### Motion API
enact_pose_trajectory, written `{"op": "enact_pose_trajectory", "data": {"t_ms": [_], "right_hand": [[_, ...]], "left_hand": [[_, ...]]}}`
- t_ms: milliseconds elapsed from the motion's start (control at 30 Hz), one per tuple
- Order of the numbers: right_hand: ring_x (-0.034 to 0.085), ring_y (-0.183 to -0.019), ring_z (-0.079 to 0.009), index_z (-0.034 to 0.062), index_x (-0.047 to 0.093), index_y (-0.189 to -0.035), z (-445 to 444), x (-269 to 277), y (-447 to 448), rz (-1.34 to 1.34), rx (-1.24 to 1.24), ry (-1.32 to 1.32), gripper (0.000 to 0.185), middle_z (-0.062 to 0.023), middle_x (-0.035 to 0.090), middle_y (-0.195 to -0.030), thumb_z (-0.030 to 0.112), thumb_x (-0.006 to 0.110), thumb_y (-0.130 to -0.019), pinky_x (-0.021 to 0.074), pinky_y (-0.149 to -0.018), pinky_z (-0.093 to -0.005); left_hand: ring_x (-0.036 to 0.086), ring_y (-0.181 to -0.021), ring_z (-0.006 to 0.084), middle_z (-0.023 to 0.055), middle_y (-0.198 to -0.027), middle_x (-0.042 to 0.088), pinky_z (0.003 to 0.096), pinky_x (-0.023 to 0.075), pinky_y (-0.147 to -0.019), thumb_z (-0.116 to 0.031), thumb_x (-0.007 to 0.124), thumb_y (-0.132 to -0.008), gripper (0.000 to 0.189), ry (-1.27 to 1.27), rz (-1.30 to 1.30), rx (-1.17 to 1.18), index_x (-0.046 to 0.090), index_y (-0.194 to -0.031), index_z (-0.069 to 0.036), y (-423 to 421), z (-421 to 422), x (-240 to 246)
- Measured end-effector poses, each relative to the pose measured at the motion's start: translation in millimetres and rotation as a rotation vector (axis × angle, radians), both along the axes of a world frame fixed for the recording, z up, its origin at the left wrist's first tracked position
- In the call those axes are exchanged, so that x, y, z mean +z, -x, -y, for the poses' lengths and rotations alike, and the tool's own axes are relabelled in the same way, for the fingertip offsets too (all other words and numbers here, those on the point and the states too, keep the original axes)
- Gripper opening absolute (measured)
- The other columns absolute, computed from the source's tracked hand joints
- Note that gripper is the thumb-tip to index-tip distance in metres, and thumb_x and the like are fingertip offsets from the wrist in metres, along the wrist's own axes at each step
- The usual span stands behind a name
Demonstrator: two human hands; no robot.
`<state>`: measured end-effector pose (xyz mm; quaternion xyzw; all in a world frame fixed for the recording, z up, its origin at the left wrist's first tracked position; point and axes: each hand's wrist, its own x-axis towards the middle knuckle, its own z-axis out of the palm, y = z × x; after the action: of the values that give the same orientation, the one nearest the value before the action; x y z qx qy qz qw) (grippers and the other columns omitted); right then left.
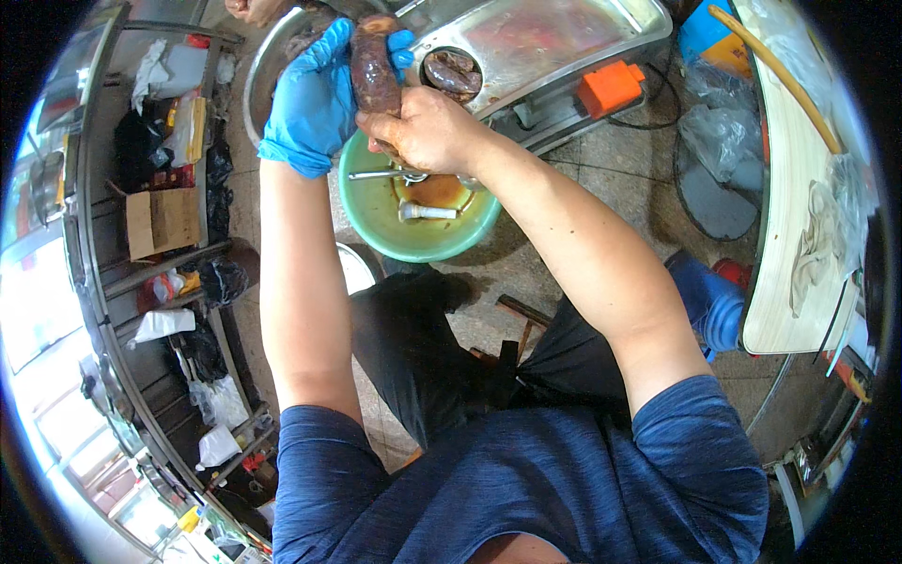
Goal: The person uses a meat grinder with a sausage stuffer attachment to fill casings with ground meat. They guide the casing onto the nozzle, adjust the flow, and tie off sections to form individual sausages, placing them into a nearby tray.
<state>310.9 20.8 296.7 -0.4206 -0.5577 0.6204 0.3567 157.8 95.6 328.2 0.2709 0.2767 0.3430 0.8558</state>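
A thick, glossy, dark reddish-brown sausage-like piece (pixel 373 67) stands tilted above the green plastic basin (pixel 423 247). My left hand (pixel 313 102), in a blue disposable glove, is wrapped around it from the left, with gloved fingertips showing on its far side. My bare right hand (pixel 423 127) grips its lower end. Behind the left glove is a round metal bowl (pixel 257 84), partly hidden. To the right of my hands, dark meat-like pieces (pixel 452 74) lie in the round opening of a stainless steel tray (pixel 550 42).
The basin holds brown liquid, a white plastic nozzle (pixel 428 211) and a metal rod (pixel 373 175). An orange box (pixel 609 90) with a cable sits below the tray. Another person's hand (pixel 254 10) shows at top left. Shelving (pixel 113 289) stands left, a pale tabletop (pixel 782 233) right.
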Motion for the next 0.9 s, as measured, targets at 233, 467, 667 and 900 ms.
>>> {"op": "enact_pose_trajectory", "data": {"t_ms": [233,467,667,900], "right_hand": [[0.068,-0.072,-0.0151,0.0000,0.067,-0.084,-8,-9,1,-0.537,-0.134,0.028,0.031,-0.0119,0.069,-0.073,0.027,0.055,-0.092,0.0514,-0.065,-0.0312],[0.066,-0.063,-0.0202,0.0016,0.069,-0.079,-29,-31,1,-0.128,-0.203,-0.420,0.032,-0.0116,0.067,-0.067,0.028,0.056,-0.091,0.0499,-0.060,-0.0365],[0.063,-0.081,-0.0161,-0.0002,0.065,-0.093,-29,-15,1,-0.478,-0.182,0.139,0.033,-0.0110,0.067,-0.088,0.029,0.051,-0.098,0.0523,-0.072,-0.0304],[0.067,-0.091,-0.0236,-0.0041,0.064,-0.096,-36,-22,5,-0.460,-0.254,0.226,0.023,-0.0165,0.068,-0.095,0.016,0.053,-0.093,0.0541,-0.085,-0.0361]], "left_hand": [[0.059,-0.110,0.0220,0.0089,-0.122,0.061,0.0386,0.0466,-0.097,-0.055,0.045,-0.095,0.063,-0.004,-0.038,0.131,0.052,-0.129,-0.003,5,52,-26],[0.056,-0.101,0.0134,0.0054,-0.113,0.060,0.0277,0.0442,-0.089,-0.020,0.062,-0.092,0.038,-0.416,-0.495,0.335,0.055,-0.124,0.000,-25,102,-45],[0.053,-0.072,0.0081,-0.0008,-0.083,0.060,0.0230,0.0451,-0.067,-0.022,0.061,-0.094,0.021,-0.455,-0.556,0.371,0.060,-0.102,-0.003,-34,104,-48],[0.054,-0.070,0.0076,-0.0002,-0.079,0.062,0.0224,0.0444,-0.064,-0.027,0.057,-0.096,0.024,-0.450,-0.596,0.357,0.063,-0.095,-0.004,-34,103,-45]]}}
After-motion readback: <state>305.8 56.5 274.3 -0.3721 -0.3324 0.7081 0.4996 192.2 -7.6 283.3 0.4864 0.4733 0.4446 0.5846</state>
